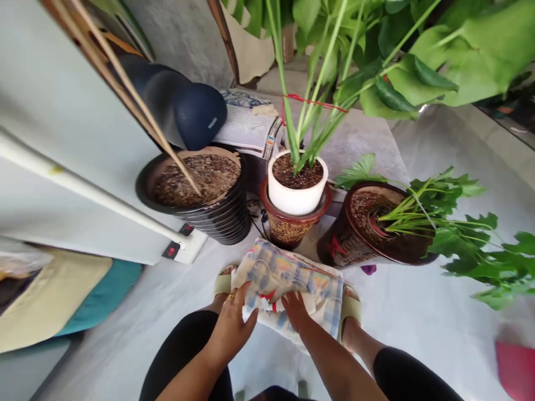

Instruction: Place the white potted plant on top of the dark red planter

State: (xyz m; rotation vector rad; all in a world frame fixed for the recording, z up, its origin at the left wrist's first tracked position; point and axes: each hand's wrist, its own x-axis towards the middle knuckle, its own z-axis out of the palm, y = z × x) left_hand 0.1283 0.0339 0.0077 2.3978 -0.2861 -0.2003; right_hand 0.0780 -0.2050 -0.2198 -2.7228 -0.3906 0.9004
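I crouch over a checked cloth bag lying on the pale floor between my sandalled feet. My left hand rests on the bag's left edge, fingers curled over the fabric, a ring on one finger. My right hand presses on the middle of the bag near a red spot, fingers bent into the cloth. Just beyond the bag stands a white pot with tall green stalks, set inside a brown patterned pot.
A black ribbed pot of soil with bamboo sticks stands at the left. A dark red pot with a leaning leafy plant is at the right. A white pole, a power strip and a dark helmet lie left.
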